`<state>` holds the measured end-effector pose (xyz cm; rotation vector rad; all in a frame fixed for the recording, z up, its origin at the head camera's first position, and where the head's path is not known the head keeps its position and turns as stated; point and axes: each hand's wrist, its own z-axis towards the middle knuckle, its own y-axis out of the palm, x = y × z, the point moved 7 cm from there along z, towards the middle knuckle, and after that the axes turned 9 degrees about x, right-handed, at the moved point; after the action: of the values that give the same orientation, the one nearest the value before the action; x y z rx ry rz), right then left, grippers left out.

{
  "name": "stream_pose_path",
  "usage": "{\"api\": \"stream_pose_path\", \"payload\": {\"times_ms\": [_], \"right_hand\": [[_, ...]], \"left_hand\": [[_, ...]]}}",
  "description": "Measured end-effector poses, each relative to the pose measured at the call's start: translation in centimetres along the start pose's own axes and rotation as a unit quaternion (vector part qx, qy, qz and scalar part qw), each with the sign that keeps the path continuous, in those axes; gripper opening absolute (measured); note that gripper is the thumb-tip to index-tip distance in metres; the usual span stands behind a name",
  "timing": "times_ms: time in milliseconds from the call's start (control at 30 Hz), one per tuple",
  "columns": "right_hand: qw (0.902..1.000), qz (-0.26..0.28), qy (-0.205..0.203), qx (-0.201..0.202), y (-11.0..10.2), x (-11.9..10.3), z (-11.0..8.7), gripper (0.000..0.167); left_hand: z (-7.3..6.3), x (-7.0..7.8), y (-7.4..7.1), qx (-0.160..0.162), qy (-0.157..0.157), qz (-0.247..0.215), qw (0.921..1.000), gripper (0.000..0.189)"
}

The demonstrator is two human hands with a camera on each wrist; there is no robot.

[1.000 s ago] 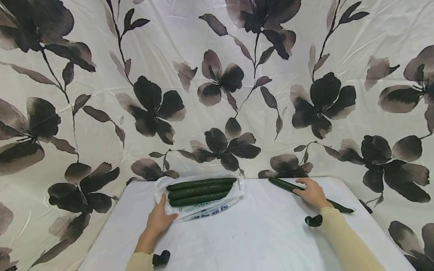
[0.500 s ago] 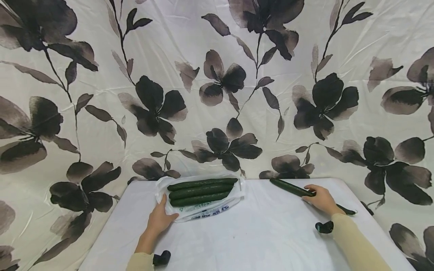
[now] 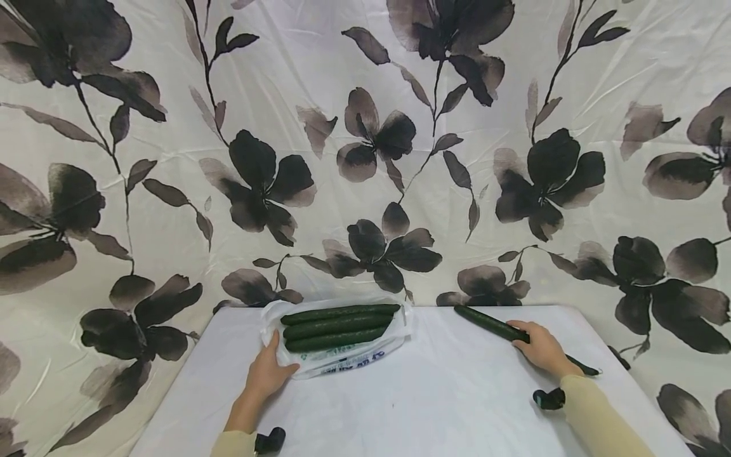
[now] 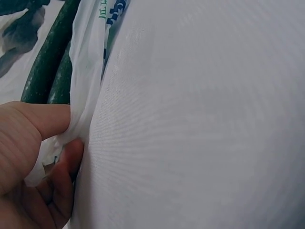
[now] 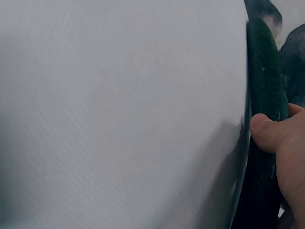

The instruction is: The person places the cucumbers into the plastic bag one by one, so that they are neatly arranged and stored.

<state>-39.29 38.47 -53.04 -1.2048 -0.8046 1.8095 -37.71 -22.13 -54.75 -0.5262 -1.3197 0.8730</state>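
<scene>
Three dark green cucumbers (image 3: 339, 328) lie side by side on a white plastic bag (image 3: 365, 363) with blue and green print, at the table's far left. At the bag's near left edge, my left hand (image 3: 267, 373) pinches the plastic between thumb and fingers, as the left wrist view shows with the bag (image 4: 86, 81) between them. A single cucumber (image 3: 485, 321) lies slanted at the far right. My right hand (image 3: 544, 350) grips it past its middle, covering part of it. In the right wrist view the thumb of the hand (image 5: 290, 148) lies across the cucumber (image 5: 267, 71).
A white cloth-covered table (image 3: 422, 406) spans the space between and in front of both hands. Behind it hangs a pale curtain (image 3: 468, 241) with dark flowers. Each wrist wears a small black device; the right one (image 3: 549, 399) sits close above the tabletop.
My right hand has slid along the single cucumber toward its near right end, and its grip now closes round it. The left hand and the bagged cucumbers stay in place.
</scene>
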Motion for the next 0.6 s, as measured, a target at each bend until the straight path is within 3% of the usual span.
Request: {"api": "stream_pose_path", "payload": {"times_ms": [267,600], "right_hand": [[0.9978,0.006,-0.033,0.057,-0.7,-1.5,-0.9,0.044],[0.9881,0.042,-0.096,0.113,-2.7,-6.4,0.3,0.046]], "left_hand": [[-0.5,0.0,0.4,-0.006,0.011,-0.011,0.9999,0.102],[0.1,0.9,-1.0,0.011,0.033,-0.003,0.9994,0.102]]}}
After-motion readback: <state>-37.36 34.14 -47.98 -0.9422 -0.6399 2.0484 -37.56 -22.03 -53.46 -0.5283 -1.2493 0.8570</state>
